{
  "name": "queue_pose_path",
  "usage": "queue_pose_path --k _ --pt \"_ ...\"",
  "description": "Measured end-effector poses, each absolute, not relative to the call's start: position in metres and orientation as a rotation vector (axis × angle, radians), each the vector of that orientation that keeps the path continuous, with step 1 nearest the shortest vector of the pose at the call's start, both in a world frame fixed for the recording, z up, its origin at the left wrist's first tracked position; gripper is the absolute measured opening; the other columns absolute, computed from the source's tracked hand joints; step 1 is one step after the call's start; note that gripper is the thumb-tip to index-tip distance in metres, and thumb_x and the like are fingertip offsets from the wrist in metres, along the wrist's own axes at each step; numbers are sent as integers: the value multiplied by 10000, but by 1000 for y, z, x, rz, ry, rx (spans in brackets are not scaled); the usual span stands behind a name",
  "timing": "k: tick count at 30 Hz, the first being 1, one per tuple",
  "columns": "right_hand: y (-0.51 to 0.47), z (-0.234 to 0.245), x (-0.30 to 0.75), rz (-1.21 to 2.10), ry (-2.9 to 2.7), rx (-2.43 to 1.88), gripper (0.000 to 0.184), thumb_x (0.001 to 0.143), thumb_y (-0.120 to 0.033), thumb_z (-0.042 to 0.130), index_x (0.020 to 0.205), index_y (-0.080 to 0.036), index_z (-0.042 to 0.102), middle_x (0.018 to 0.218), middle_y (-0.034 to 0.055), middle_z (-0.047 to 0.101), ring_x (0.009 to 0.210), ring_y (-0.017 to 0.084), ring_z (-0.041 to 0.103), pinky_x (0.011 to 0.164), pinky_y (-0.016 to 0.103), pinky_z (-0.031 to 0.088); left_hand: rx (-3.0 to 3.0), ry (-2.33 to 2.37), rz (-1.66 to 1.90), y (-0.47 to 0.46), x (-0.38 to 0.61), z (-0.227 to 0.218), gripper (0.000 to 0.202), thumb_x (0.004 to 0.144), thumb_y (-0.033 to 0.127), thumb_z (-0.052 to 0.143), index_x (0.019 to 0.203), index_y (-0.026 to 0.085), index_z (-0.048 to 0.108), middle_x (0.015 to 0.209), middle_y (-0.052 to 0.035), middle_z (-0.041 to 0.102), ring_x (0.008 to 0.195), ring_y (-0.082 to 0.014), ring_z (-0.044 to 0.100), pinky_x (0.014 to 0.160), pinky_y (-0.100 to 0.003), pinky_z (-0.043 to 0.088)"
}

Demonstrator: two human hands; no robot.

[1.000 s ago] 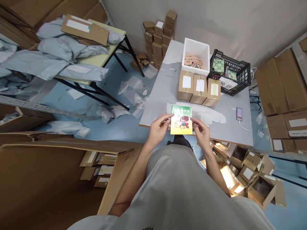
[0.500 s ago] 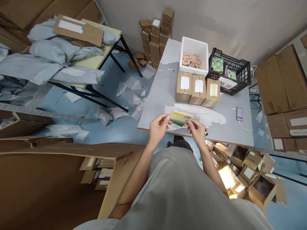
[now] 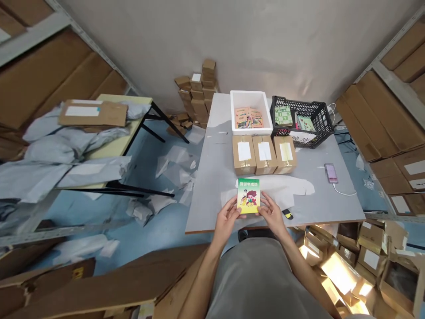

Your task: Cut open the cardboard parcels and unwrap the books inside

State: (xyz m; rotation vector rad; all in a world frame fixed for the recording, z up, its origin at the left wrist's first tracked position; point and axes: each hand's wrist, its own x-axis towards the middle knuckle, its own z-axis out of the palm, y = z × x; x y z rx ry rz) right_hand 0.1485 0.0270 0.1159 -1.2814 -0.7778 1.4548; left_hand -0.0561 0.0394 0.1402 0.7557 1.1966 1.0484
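Observation:
A small green and yellow card box point(image 3: 248, 195) with a cartoon picture lies face up near the front edge of the grey table point(image 3: 215, 177). My left hand point(image 3: 228, 214) grips its lower left side and my right hand point(image 3: 271, 212) grips its lower right side, fingers curled on its edges. Under the box lies a flat white paper sheet point(image 3: 292, 188).
Three taped cardboard boxes point(image 3: 264, 153) stand in a row behind. A white foam bin point(image 3: 249, 113) and a black crate point(image 3: 300, 119) hold more card boxes. A phone point(image 3: 330, 172) on a cable lies right. A small black and yellow tool point(image 3: 287, 215) lies beside my right hand.
The card box was tilted edge-on half a second ago; now it faces up and sits lower on the table. The camera has tipped upward.

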Motion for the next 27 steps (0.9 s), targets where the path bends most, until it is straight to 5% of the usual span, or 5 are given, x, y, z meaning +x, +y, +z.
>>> queue_pose_path --k 5,9,13,20,27 --pt "118 132 158 1345 -773 -1321 671 786 -666 953 1265 -210 837 1282 166 846 1166 350 817 889 466 752 843 1194 1059 131 -42 155 685 869 552 891 1453 215 765 1543 -159 739 1386 -392 720 937 -433 721" --pt "246 179 168 1211 -902 -1243 778 842 -642 928 1456 -197 756 1504 185 760 1402 355 731 1187 536 641 1076 1182 1276 255 -34 202 587 895 492 883 1397 205 783 1506 -153 763 1431 -361 707 1205 -493 604" --pt "325 191 194 1123 -944 -1234 833 939 -636 836 1589 -151 642 1591 226 681 1447 336 706 1256 516 574 1242 1268 1486 329 -50 230 518 949 450 862 1395 207 761 1525 -152 743 1474 -327 680 1321 -493 492" --pt "211 78 266 1024 -857 -1648 717 829 -670 842 1337 -171 760 1476 214 755 1402 344 708 1224 547 565 1028 1615 1203 234 -101 127 470 956 388 846 1380 219 733 1553 -167 708 1531 -330 628 1355 -512 438" --pt "57 21 279 1060 -502 -2054 627 744 -640 874 1136 -163 769 1200 168 828 1169 318 774 1017 455 655 536 1787 678 85 -103 55 816 924 398 888 1590 109 516 1652 -321 581 1563 -367 601 1288 -475 489"
